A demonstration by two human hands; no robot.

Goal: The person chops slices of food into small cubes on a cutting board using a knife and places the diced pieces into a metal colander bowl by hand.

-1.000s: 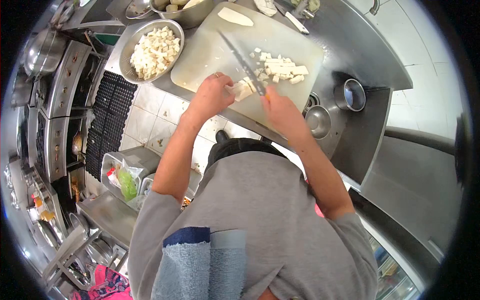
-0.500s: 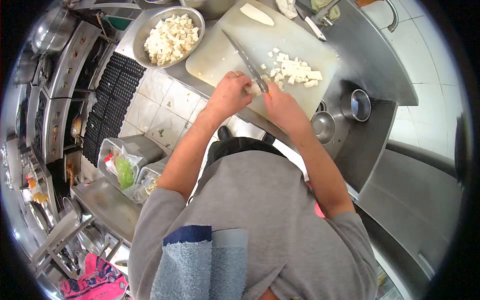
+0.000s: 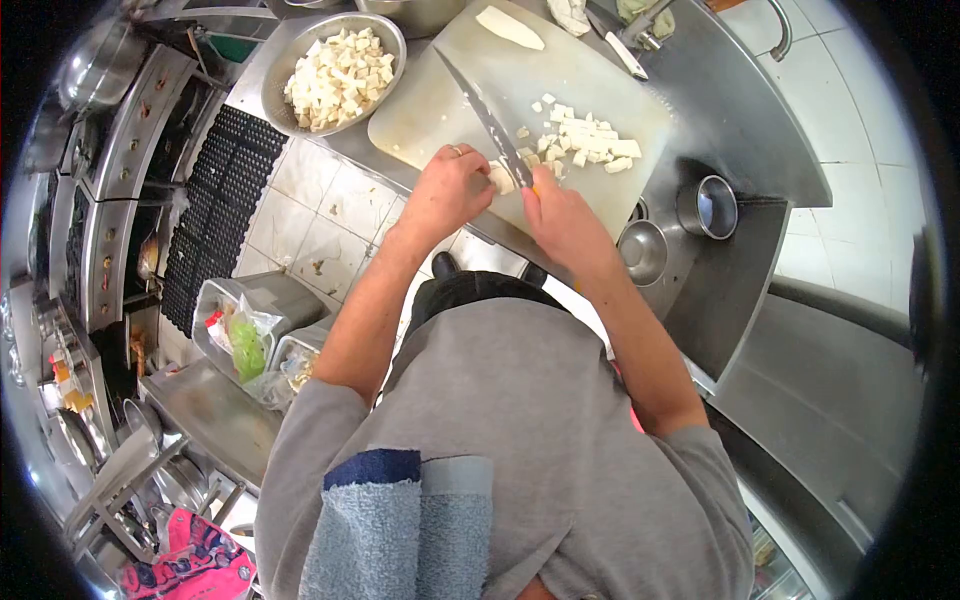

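My right hand (image 3: 556,212) is closed around the handle of a long knife (image 3: 484,112), whose blade slants up and left over the white cutting board (image 3: 410,125). Beside the blade, my left hand (image 3: 452,187) has its fingers bent against a pale vegetable piece (image 3: 501,178). Cut pale cubes and sticks (image 3: 595,140) lie on the board to the right of the knife. A longer peeled piece (image 3: 510,27) rests near the board's far edge. At the left, a metal colander (image 3: 274,88) holds many pale cubes.
A white-handled knife (image 3: 627,54) and a faucet (image 3: 650,28) are beyond the board. At the right is a sink with a metal pot (image 3: 714,206) and a round bowl (image 3: 642,250). Bins with plastic bags (image 3: 248,338) stand at the lower left, near a black floor mat (image 3: 225,205).
The camera view has shifted, moving the board and colander in the frame. The knife stays in my right hand, and both hands have come closer together at the vegetable piece.
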